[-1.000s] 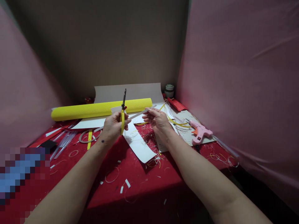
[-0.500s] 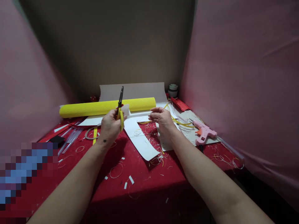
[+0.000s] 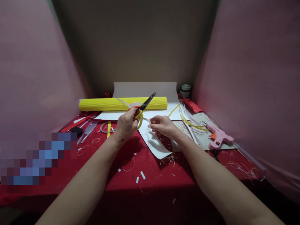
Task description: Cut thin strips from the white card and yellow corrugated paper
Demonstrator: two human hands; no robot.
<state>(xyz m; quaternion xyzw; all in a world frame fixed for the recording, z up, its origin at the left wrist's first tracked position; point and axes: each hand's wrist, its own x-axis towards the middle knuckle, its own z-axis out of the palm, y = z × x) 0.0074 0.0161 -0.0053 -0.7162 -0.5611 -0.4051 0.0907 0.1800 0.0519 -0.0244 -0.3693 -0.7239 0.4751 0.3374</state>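
Note:
My left hand [image 3: 126, 125] grips yellow-handled scissors [image 3: 143, 107] above the red table; the dark blades are closed and point up to the right. A thin white paper strip [image 3: 125, 103] trails from this hand towards the yellow roll. My right hand [image 3: 162, 125] pinches the other end of a curled white paper strip [image 3: 147, 120] right next to the scissor handles. Both hands hover over a long white paper piece [image 3: 156, 145] lying on the cloth.
A yellow corrugated roll [image 3: 100, 104] lies across the back, a white sheet [image 3: 145, 89] behind it. A pink glue gun [image 3: 217, 137] rests at right on grey card, near a small jar [image 3: 186, 90]. Clear glue sticks [image 3: 87, 131] and paper scraps litter the red cloth [image 3: 93, 175].
The scissors have tilted from upright to pointing up-right. My hands have come closer together, and the straight white strip between them now curls into a loop. The camera view shifted left.

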